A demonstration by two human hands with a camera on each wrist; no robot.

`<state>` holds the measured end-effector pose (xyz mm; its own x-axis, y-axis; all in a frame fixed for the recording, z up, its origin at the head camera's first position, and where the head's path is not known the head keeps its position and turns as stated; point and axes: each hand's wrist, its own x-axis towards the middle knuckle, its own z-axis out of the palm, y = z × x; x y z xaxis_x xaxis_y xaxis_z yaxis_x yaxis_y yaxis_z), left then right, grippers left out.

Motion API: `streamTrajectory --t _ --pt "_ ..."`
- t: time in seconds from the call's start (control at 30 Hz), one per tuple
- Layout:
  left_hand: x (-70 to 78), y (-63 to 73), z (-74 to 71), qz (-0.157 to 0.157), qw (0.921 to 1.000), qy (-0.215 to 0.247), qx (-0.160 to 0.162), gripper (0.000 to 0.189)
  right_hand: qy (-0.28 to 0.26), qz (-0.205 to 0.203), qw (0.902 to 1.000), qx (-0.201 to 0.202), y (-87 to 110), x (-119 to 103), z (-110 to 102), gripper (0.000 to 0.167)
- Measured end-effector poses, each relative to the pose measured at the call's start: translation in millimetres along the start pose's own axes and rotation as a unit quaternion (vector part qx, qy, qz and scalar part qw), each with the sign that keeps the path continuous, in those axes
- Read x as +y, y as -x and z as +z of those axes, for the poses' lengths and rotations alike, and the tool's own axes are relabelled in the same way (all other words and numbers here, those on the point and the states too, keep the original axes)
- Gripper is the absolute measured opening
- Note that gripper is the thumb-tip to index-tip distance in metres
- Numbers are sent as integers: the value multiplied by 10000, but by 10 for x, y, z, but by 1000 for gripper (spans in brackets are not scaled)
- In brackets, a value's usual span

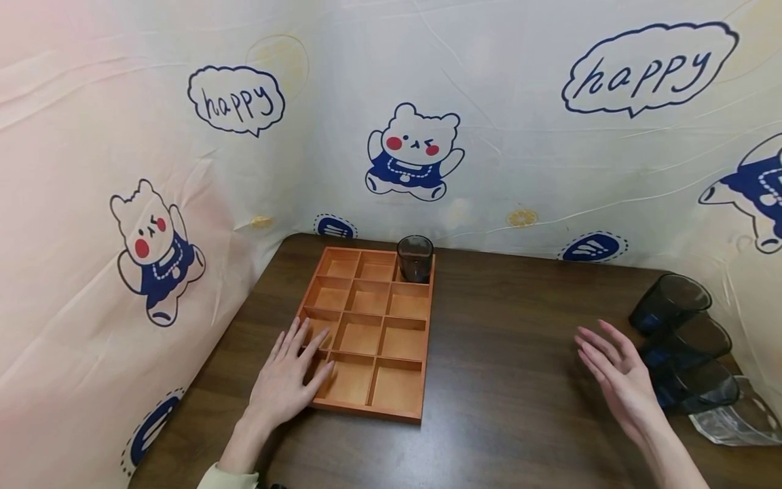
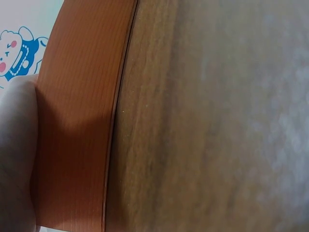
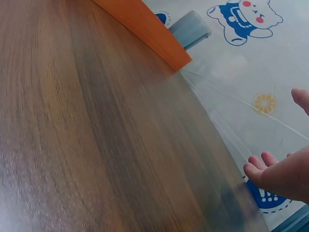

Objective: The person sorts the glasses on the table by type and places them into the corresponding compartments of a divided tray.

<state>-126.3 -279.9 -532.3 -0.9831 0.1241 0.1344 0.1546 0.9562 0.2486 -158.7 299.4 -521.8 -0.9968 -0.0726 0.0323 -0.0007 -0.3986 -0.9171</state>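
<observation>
Currently the left hand [image 1: 282,388] rests on the wooden tray [image 1: 391,413], fingers spread, gripping nothing; one dark glass [image 1: 415,261] stands in the tray's far-right compartment. The right hand [image 1: 623,380], fingers loosely extended and empty, hovers beside three more glasses [image 1: 693,339] on the bench [image 1: 507,380], seemingly without touching.

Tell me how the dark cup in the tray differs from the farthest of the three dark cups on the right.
The tray cup sits in the far right compartment of the wooden tray, while the farthest cup stands on the table. The tray cup stands apart from other cups; the farthest cup is bunched with two more dark cups. Both are dark, see-through and mouth up.
</observation>
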Motion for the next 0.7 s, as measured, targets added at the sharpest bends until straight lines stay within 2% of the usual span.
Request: streamTrajectory --t 0.3,0.5,0.7 --pt "-2 4 -1 -4 10000 22 -12 71 127 -68 9998 -102 76 16 -61 53" --pt "-1 10 -4 4 10000 11 44 71 -12 -175 9995 -281 174 81 -126 54" --pt "4 25 -2 117 9996 5 256 69 -344 -347 9979 -436 275 150 -191 55"
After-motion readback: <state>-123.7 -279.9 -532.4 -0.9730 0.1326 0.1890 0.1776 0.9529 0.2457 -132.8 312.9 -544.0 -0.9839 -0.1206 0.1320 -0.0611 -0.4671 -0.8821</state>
